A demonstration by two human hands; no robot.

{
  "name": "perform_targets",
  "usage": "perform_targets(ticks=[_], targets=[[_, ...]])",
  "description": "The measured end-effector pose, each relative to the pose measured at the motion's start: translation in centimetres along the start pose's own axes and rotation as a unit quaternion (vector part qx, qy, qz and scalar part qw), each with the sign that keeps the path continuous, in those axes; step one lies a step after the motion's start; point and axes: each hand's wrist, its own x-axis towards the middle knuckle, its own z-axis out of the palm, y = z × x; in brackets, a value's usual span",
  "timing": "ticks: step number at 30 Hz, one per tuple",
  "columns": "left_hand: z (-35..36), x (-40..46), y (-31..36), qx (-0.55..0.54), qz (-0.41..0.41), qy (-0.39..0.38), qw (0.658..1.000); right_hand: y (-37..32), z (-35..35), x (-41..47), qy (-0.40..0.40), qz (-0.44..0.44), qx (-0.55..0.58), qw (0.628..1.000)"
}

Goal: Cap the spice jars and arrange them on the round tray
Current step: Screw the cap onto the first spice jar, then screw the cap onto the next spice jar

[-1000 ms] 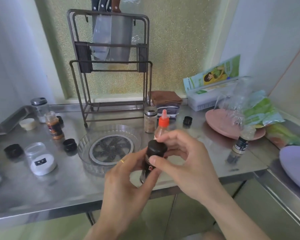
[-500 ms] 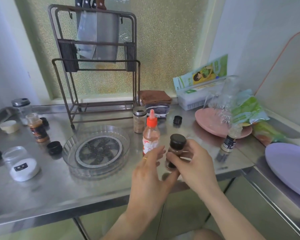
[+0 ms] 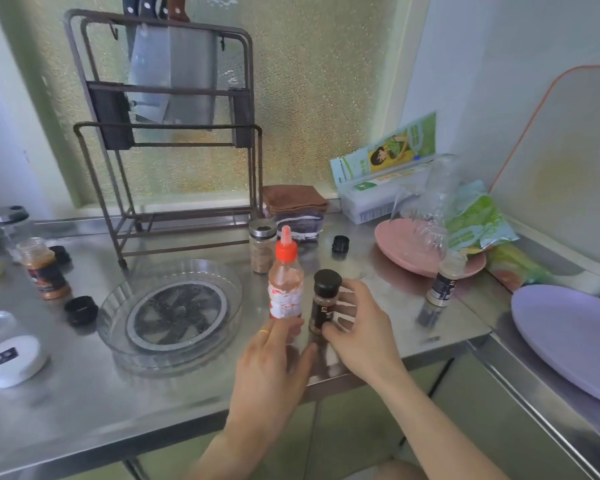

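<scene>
Right hand (image 3: 357, 336): it holds the dark jar (image 3: 323, 303) low down, thumb in front, fingers curled behind it.
Left hand (image 3: 274, 365): fingers loose and a bit spread, tips by the foot of the red bottle (image 3: 285, 285). I cannot tell if they touch it. It grips nothing I can see.
Dark jar: black cap on, upright, bottom down at the table (image 3: 84, 403), just right of the red bottle.
What changed: one second ago both hands held the jar up in the air and the right hand was on its cap. Half a second ago it was lower. Now it is down by the table and the right hand has slid to its lower part.
Tray (image 3: 118, 327): clear and round, left of the hands, with no jars in it, same as before.
Other jars: an orange jar (image 3: 44, 268) with no cap far left, a steel-top jar (image 3: 262, 245) behind the red bottle, a small jar (image 3: 445, 282) by the pink plate (image 3: 395, 251).
Loose caps: one black cap (image 3: 81, 309) left of the tray, one (image 3: 340, 243) near the plate.
Hard to see: the jar's bottom is hidden by the thumb. Labels are too blurry to read. A white-filled jar (image 3: 9, 348) is cut off at the left edge.
</scene>
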Motion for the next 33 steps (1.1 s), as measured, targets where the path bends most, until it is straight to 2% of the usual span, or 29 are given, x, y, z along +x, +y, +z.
perform_targets(ticks=[1, 3, 7, 10, 13, 17, 21, 26, 33], targets=[[0.1, 0.0, -0.2, -0.002, -0.002, -0.003, 1.000, 0.3, -0.8, 0.0, 0.018, 0.008, 0.005, 1.000], [0.2, -0.1, -0.5, -0.006, -0.007, -0.010, 1.000, 0.8, -2.9, 0.1, 0.113, 0.018, -0.007, 0.993], [0.6, 0.1, -0.2, -0.021, -0.010, 0.005, 1.000, 2.5, -7.0, 1.7, 0.302, 0.071, -0.050, 0.949], [0.8, 0.3, 0.2, -0.044, -0.021, 0.027, 0.998, 3.4, -8.6, 3.9, 0.356, 0.121, -0.099, 0.921], [0.5, 0.2, 0.5, -0.075, -0.025, 0.032, 0.996, 4.3, -9.5, 6.0, 0.328, 0.162, -0.133, 0.921], [-0.1, 0.1, 0.9, -0.084, -0.020, 0.023, 0.996, 4.6, -10.2, 7.2, 0.273, 0.146, -0.138, 0.941], [-0.9, 0.1, 1.4, -0.089, -0.016, 0.024, 0.996, 1.7, -9.3, 4.4, 0.255, 0.060, -0.135, 0.956], [-2.1, 0.2, 3.3, -0.141, 0.041, 0.025, 0.989, -5.0, -6.9, -2.7, 0.130, -0.077, -0.071, 0.986], [-3.4, -0.3, 3.9, -0.185, 0.038, 0.030, 0.982, -8.7, -3.4, -6.8, 0.000, -0.115, -0.027, 0.993]])
